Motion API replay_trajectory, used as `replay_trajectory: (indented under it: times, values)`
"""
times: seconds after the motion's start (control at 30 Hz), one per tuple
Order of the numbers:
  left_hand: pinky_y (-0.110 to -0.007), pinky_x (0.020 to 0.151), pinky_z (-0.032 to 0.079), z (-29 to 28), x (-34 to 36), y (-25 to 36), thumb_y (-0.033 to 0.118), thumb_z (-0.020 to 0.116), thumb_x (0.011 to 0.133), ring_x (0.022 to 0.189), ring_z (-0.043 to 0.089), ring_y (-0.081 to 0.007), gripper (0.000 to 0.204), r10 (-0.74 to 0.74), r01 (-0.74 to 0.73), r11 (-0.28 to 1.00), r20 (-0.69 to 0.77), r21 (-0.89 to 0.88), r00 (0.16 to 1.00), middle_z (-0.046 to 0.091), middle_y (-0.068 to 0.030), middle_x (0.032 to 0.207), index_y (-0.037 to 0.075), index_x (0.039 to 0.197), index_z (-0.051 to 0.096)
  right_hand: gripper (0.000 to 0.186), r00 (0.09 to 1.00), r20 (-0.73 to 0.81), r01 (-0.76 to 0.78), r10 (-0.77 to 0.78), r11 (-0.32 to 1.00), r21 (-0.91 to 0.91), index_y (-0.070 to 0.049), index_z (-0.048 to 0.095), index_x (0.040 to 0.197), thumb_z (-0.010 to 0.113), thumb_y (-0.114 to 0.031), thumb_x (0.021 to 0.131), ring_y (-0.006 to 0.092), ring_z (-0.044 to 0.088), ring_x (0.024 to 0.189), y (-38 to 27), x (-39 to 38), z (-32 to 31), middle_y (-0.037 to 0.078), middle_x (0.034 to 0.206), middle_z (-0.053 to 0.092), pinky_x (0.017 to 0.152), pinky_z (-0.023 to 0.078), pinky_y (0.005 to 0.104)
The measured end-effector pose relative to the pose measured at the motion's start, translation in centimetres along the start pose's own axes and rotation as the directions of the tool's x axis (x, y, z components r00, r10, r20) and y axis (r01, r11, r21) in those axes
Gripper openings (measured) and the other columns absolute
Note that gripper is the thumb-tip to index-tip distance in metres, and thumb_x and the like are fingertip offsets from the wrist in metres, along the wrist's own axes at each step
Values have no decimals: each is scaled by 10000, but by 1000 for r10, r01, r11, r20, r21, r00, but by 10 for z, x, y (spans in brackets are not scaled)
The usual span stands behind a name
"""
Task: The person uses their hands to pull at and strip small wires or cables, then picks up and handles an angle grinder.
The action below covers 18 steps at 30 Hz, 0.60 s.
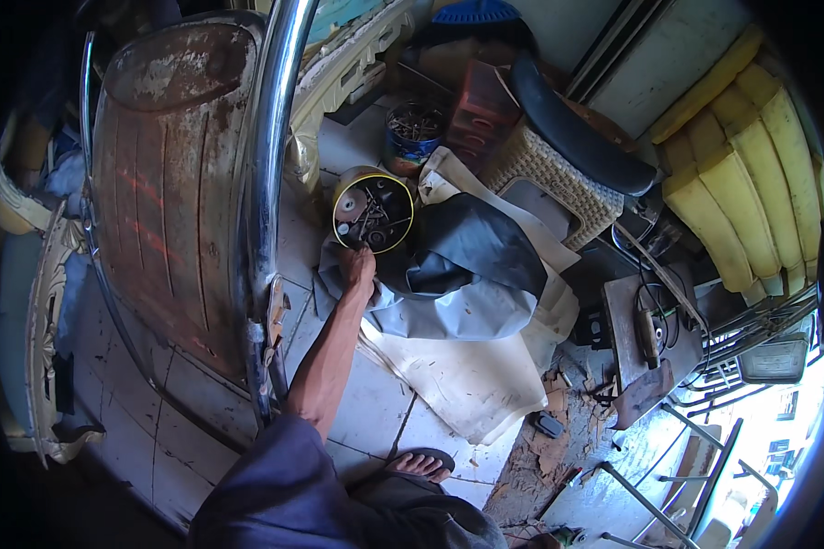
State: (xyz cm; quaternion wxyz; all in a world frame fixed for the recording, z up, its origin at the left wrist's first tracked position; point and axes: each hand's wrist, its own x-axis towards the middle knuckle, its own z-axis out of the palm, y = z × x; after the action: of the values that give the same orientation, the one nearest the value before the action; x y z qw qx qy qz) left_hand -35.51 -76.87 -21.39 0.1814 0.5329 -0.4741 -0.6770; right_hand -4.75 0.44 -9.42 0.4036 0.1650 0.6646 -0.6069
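While the view looks down from the head cam, the biggest thing is a rusty, paint-flaked chair back (169,174) w/ a chrome tube frame (270,156), tilted across the left half over the tiled floor (192,393). On the right stands a stack of yellow plastic chairs (751,174); nearer the middle is a woven-pattern beige stool (549,178) w/ a black curved pad (577,128) lying over it. Spread on the floor in the centre is a cream sheet of material (471,375), w/ grey and black sheets (471,265) bunched on top of it.

One bare arm runs up from the lower edge, from a dark blue sleeve (284,485), forearm nearly straight and stretched well fwd. Which arm it is isn't certain; it reads as the person's left hand (357,270). It is seen from the back, knuckles up, fingers curled down at the grey sheet, just below and touching or nearly touching the rim of a round yellow-rimmed tin (373,210). Whether the fingers pinch anything can't be told, since they are hidden under the hand. The other hand isn't in view.

The tin sits on the floor beside the chrome tube, open, holding dark screws and small hardware. Behind it is a second can (414,137), blue-sided, full of nails. Near the bottom, a foot in a sandal (421,464) rests on the tiles, and a small dark object (549,425) lies by the cream sheet's edge.
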Motion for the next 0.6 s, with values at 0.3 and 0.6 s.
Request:
replay_trajectory:
  times: [0.3, 0.6]
  values:
    - [-455, 877, 511, -1, -10, 9, 259, 733, 880, 1027, 611, -395, 540, 498, -396, 828, -195, 398, 845, 589, -227, 1034, -34, 1238, 455, 247, 974, -197, -192, 113, 871, -452, 7, 576, 1134, 562, -220, 1037, 262, 673, 722, -7, 2, 8, 127, 859, 690, 626, 562, 386]
    - [-549, 985, 429, -22, -27, 46, 260, 731, 843, 1137, 570, -472, 537, 709, -491, 589, -120, 641, 695, 588, -284, 1168, 33, 1248, 461, 293, 981, -174, -136, 84, 941, -311, -15, 515, 1232, 597, -183, 1007, 335, 690, 654, 42, 9, -29, 241, 855, 702, 550, 570, 427]
